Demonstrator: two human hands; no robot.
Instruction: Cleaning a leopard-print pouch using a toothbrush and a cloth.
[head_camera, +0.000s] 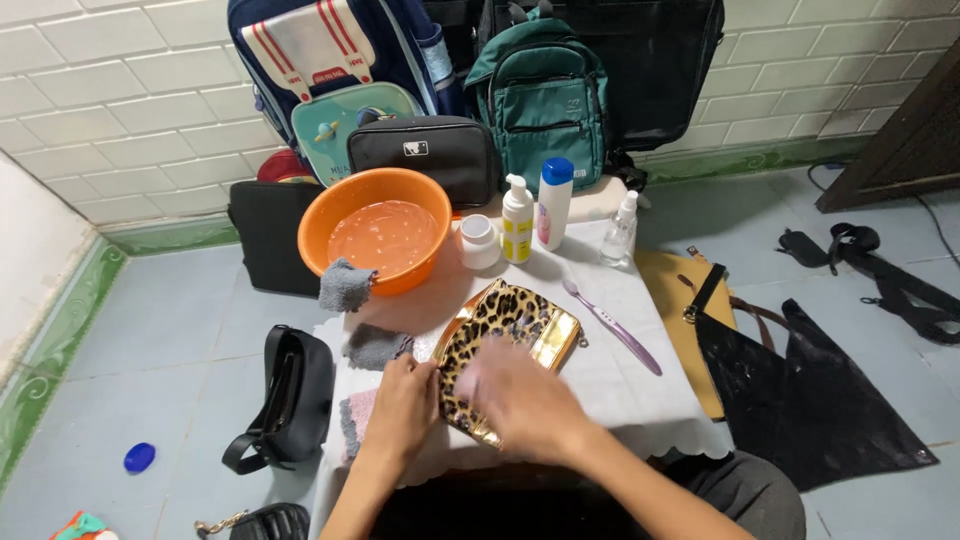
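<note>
Right hand (515, 395): motion-blurred; grip unreadable.
Leopard-print gold-trimmed pouch (510, 335): near end covered (by both hands).
Dark wooden door (905, 140): cut off at the right edge.

Leopard-print pouch (505, 345) with shiny gold trim lies flat on the white-covered worktop (640, 390), near edge, slightly tilted with its far end to the right. Zip side faces right. Its near portion is covered; the visible surface appears intact.

Leopard-print gold purse (510, 345), orange basin (375, 235), purple toothbrush (612, 325)
</note>
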